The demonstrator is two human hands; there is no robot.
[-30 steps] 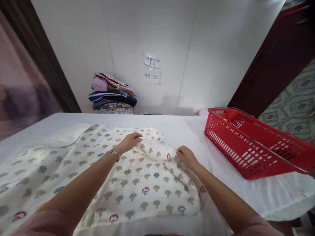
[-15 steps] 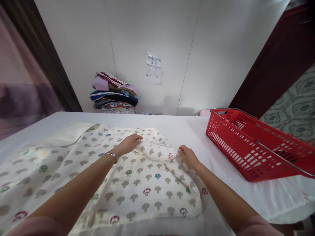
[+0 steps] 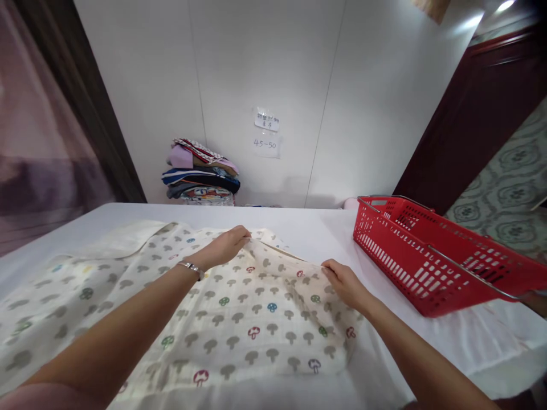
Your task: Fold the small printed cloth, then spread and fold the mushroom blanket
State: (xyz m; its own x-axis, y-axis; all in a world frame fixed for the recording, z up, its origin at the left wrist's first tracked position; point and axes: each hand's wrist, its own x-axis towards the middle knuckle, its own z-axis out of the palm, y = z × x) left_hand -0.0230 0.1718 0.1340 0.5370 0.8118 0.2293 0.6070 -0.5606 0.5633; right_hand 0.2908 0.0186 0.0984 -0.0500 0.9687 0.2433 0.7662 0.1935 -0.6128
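A cream blanket with a mushroom print (image 3: 239, 319) lies spread over the white table (image 3: 311, 228). My left hand (image 3: 224, 246) pinches the blanket's far edge near the middle of the table; a watch sits on that wrist. My right hand (image 3: 346, 280) grips the same edge further right and nearer to me. Between the two hands the edge is pulled taut and lifted a little off the layer beneath. Both hands are closed on the fabric.
A red plastic basket (image 3: 427, 267) with metal handles stands on the table's right side. A stack of folded clothes (image 3: 200, 173) rests against the white wall behind the table. Two paper notes (image 3: 267, 134) hang on the wall. A dark door frame is at right.
The bunched fold between my hands has been pulled flat. My hands moved apart, the right one going right, and the edge is now stretched between them. The camera tilted up slightly.
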